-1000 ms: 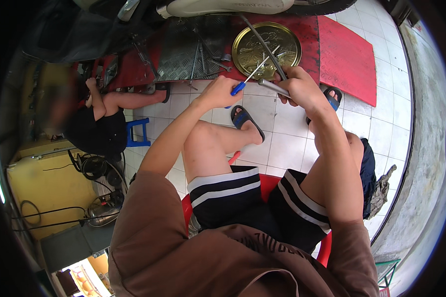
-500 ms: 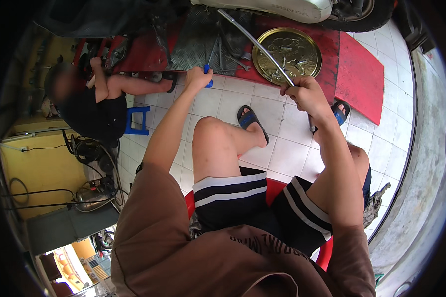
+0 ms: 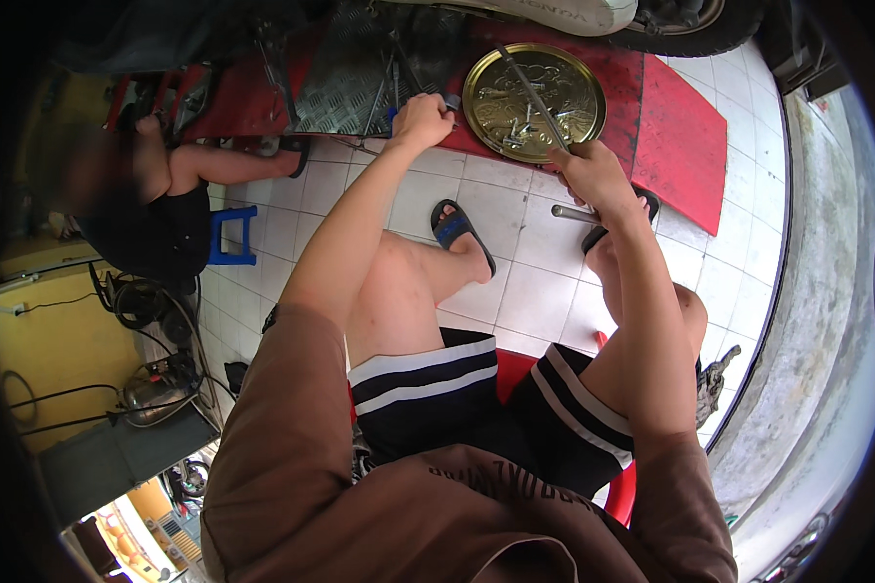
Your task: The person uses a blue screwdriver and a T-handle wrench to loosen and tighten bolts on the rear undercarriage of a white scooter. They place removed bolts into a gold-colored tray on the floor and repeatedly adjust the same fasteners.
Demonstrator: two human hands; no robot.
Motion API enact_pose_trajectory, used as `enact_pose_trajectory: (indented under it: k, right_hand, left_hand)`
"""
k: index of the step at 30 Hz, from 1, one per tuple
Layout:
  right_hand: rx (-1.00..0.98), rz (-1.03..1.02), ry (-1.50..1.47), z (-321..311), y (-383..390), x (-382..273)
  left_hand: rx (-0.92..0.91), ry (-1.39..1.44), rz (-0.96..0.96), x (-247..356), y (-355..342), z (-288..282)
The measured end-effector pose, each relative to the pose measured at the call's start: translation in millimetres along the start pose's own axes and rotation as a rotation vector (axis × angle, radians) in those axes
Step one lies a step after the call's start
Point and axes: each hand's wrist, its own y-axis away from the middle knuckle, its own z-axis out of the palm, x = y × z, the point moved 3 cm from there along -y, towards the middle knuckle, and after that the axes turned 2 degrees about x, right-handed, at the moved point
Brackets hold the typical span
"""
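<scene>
My right hand (image 3: 593,178) is wrapped round a long silver wrench bar (image 3: 532,89). Its far end slants up over the round gold tray (image 3: 585,128), and a shorter metal end shows below the hand, pointing left. At the platform's front edge, my left hand (image 3: 424,122) has its fingers closed by a short dark-grey cylinder (image 3: 451,101) that looks like a socket. A bit of a blue handle (image 3: 392,114) shows at the left side of that hand; whether the hand still touches it is hidden.
Small bolts (image 3: 520,129) lie in the tray on the red platform (image 3: 622,117). Hand tools lie on a tread-plate sheet (image 3: 345,97). A motorbike's wheel (image 3: 700,29) is above. A person (image 3: 156,204) sits at left near a blue stool (image 3: 231,236). A red ramp (image 3: 687,146) slopes right.
My left hand has moved forward and right to the platform, the blue handle now beside it rather than plainly in its grip. The bar has tilted steeper, its lower end swinging left. The view has shifted.
</scene>
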Motion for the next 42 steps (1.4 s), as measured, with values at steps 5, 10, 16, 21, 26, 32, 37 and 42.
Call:
enact_pose_trajectory:
  k: [5,10,16,21,26,32,37,42]
  right_hand:
    - [-0.009,-0.010,-0.039,-4,-6,4]
    - [-0.034,0.072,0.027,-8,1,-9]
    - [0.006,-0.017,0.104,-7,-2,-13]
    - [0.011,-0.069,0.119,1,-6,-8]
    - [0.038,-0.199,0.079,2,-3,-17]
    - [-0.074,-0.236,0.108,10,-15,7]
    - [-0.068,-0.242,0.182,24,-1,0]
    - [0.013,-0.383,0.220,28,1,-3]
  left_hand:
    - [-0.237,-0.070,-0.017,66,16,25]
    - [-0.239,-0.073,-0.080,75,25,31]
    - [-0.158,0.070,-0.104,81,28,39]
    - [-0.017,0.273,-0.138,74,30,47]
    - [0.171,0.648,-0.234,58,17,11]
    - [0.100,1.408,-0.288,42,34,-19]
    - [0.313,1.772,-0.309,14,49,-47]
    - [0.259,1.999,-0.535,2,43,-60]
